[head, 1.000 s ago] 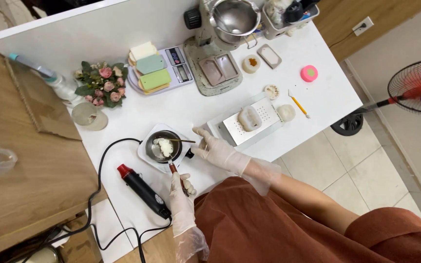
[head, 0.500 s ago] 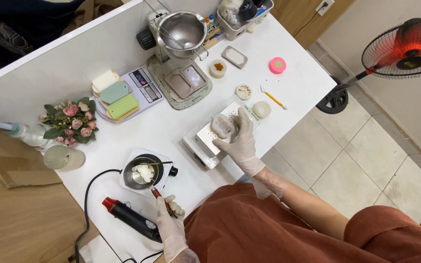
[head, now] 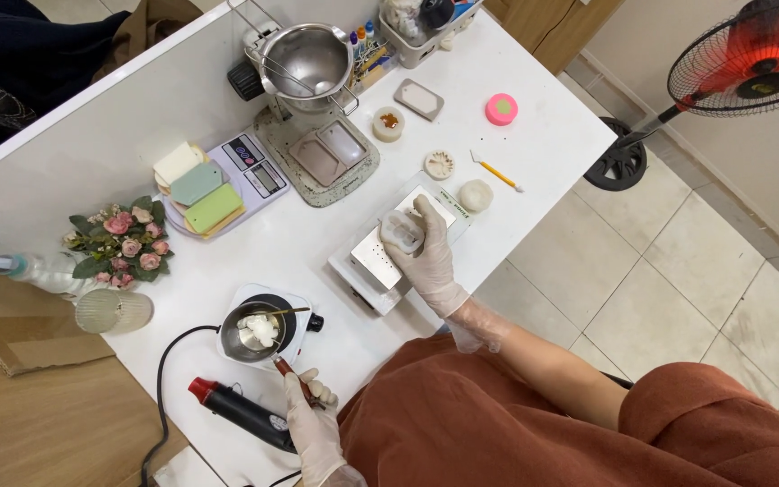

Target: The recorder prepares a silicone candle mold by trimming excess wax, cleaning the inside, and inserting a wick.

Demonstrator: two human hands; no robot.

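Note:
My gloved left hand (head: 310, 419) grips the reddish handle of a small metal pot (head: 250, 335). The pot holds white lumps and sits on a small white hot plate (head: 307, 314) near the table's front edge. My gloved right hand (head: 430, 257) lies on a translucent round mould (head: 401, 230), fingers curled over its near side. The mould rests on a flat metal-topped block (head: 373, 263) in the middle of the white table (head: 543, 144).
A black heat gun with a red tip (head: 241, 413) lies beside my left hand, its cable looping left. Further back are a scale with soap bars (head: 218, 185), a flower bunch (head: 119, 239), a steel melting pot (head: 313, 63), small moulds and a pink disc (head: 501, 109). A fan (head: 750, 63) stands on the right.
My right hand left the pot's side and moved right onto the mould on the metal block. My left hand stayed on the pot handle. The view shifted.

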